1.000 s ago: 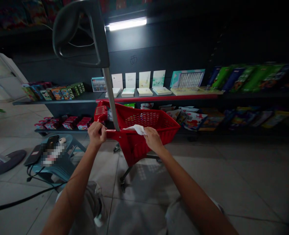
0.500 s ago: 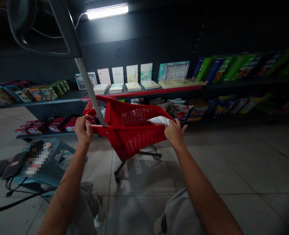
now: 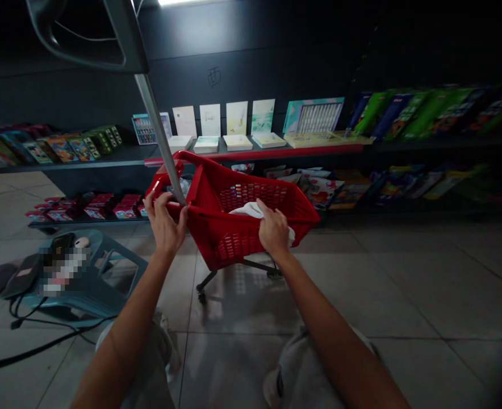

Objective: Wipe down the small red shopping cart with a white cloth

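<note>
A small red shopping cart (image 3: 234, 227) with perforated basket walls stands on wheels before me. My left hand (image 3: 164, 224) grips its rear edge beside a metal pole (image 3: 159, 130), fingers over the top and thumb near the pole's foot. On the near side rim, my right hand (image 3: 275, 227) presses a white cloth (image 3: 249, 210) against the red plastic. Part of the cloth lies over the inside of the rim, and a bit shows below my fingers on the outer wall. The palm hides the rest.
Behind the cart runs a dark shelf with books (image 3: 236, 122), snack bags (image 3: 408, 116) and small boxes (image 3: 74, 149). At left stands a blue plastic stool (image 3: 106, 284) with devices on it; a black cable (image 3: 42, 349) crosses the floor.
My right hand has slid left along the near rim with the cloth, away from the front corner. My left hand has shifted right, closer to the pole. The view has tilted slightly down.
</note>
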